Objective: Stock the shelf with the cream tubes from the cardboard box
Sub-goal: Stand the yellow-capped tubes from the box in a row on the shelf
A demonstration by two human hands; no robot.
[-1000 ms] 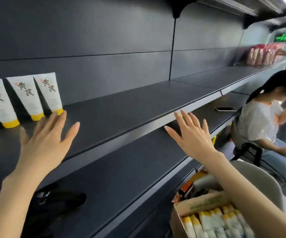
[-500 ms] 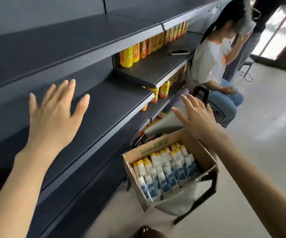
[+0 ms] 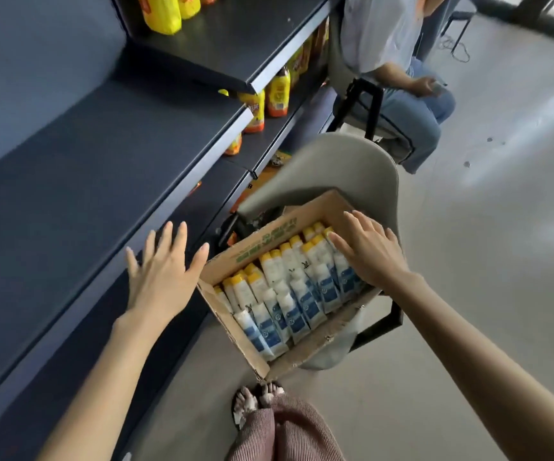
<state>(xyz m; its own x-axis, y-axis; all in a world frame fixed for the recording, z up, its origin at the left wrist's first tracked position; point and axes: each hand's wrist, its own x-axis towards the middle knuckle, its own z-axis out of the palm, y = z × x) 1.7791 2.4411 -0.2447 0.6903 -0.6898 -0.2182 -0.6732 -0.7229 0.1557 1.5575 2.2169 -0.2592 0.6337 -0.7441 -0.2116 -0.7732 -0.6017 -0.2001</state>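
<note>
So the cardboard box (image 3: 262,241) is packed with cream tubes (image 3: 302,294), white with yellow caps, lying in rows. It sits on a grey chair (image 3: 335,168) right next to the shelf (image 3: 69,194). Right hand (image 3: 372,254) is flat over the tubes at the far end, fingers straight, gripping nothing. Left hand (image 3: 166,274) is spread loose above the shelf's front edge, just beside the box's corner. Floor (image 3: 468,261) stretches off to the right.

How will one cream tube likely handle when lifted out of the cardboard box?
Probably light: the cream tubes are slim, many filling one cardboard box. Flat crimped ends suggest soft bodies that flex rather than roll. Tightly packed and overlapping, so pulling one may drag neighbours.
</note>
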